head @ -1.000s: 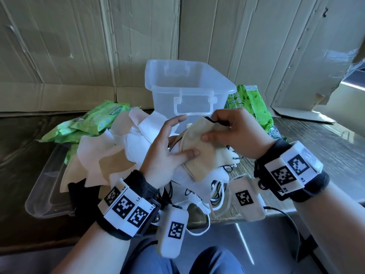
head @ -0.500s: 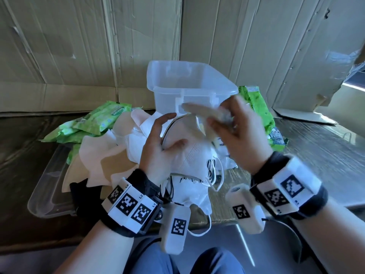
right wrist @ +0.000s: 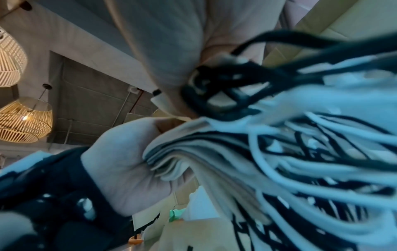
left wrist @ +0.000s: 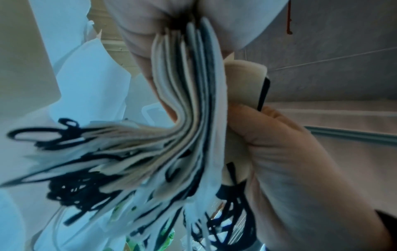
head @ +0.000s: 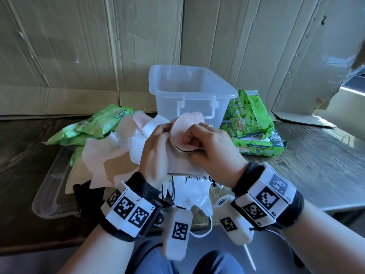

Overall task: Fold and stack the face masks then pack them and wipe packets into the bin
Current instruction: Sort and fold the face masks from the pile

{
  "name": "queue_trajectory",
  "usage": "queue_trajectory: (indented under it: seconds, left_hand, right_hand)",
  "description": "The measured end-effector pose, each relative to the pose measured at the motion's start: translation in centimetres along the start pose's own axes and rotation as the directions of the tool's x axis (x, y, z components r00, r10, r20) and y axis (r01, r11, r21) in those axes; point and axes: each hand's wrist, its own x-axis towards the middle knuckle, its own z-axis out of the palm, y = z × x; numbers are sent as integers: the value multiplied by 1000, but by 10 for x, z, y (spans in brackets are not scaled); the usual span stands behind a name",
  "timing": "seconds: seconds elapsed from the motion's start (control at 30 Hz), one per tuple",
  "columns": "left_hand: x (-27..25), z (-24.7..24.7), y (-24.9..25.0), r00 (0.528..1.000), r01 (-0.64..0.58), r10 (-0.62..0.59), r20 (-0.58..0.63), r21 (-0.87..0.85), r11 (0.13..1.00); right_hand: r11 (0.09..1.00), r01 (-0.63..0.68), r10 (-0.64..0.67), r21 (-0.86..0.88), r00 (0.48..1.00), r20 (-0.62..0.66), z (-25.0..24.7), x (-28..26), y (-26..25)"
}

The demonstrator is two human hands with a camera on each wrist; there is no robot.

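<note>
A dark bench [head: 316,155] fills the middle of the head view, its right part showing pale wood grain. Creased cardboard sheets [head: 79,46] stand as a wall along its far edge, across the whole top of the frame. In the right wrist view, woven lamps [right wrist: 23,118] hang from a grey ceiling at the left.

At centre, a clear bin [head: 189,91] stands upright on the bench, open at the top, with a handle on its near wall. Green wipe packets [head: 110,119] lie in a loose heap to its left; more packets [head: 254,123] are piled just right of it, touching its wall. A clear lid [head: 51,194] lies flat at lower left, with loose white and beige masks [head: 102,155] spread over it toward the bin.

In front of the bin, both hands meet over a stack of masks [left wrist: 193,101] held above the bench. The left hand [head: 156,155] grips the stack, fingers curled round its edge. The right hand [head: 209,147] is clenched on the same stack, thumb pressing a beige mask [head: 183,133] against the top. Black and white ear loops [left wrist: 90,178] dangle in a tangle beneath. The hands and stack hide the bench below them.
</note>
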Motion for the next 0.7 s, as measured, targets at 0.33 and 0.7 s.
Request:
queue_trajectory:
  seconds: [0.33,0.7]
  left_hand:
    - [4,-7,-7,989,120,-118,-93,19,993]
    - [9,-18,0,999,-35,40,-25,162,986]
  right_hand:
    - [995,64,-64,-81,998,8,0,-7,13]
    - [988,74,-63,-134,994,86,-26,-36,47]
